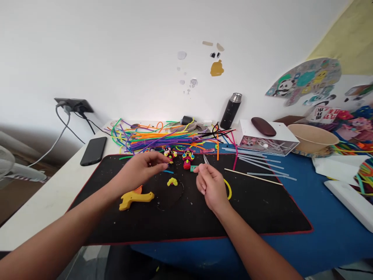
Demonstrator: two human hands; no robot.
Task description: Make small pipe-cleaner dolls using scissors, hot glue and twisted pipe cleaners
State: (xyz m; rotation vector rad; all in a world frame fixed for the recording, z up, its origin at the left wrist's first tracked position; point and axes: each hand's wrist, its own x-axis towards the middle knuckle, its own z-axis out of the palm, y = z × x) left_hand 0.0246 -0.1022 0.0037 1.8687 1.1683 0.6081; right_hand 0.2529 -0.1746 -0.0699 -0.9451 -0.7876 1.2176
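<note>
Small yellow piece (172, 181) is lying on the black mat (247, 217), between the hands and just below two colourful figures. Left figure (168, 151) is standing by the left hand's (145, 165) fingertips; right figure (188, 154) is standing between the hands. Left thumb and fingers are curling with a narrow gap; can't tell if they're gripping anything thin or touching the figure. Right hand (211, 184) is bunching, thumb against fingers; contents hidden, can't tell.

Risks: left fingertips could be tipping the left figure if dipping lower. Right knuckles could be catching the pointed metal blade (206, 159) showing just above them, pricking skin. A sleeve-side brush from the left forearm could be shoving the yellow gun-shaped tool (135, 196) lying beside it. Farther out, thin coloured stems (163, 142) are piling behind the figures; a careless push could be snagging them and toppling both figures.
</note>
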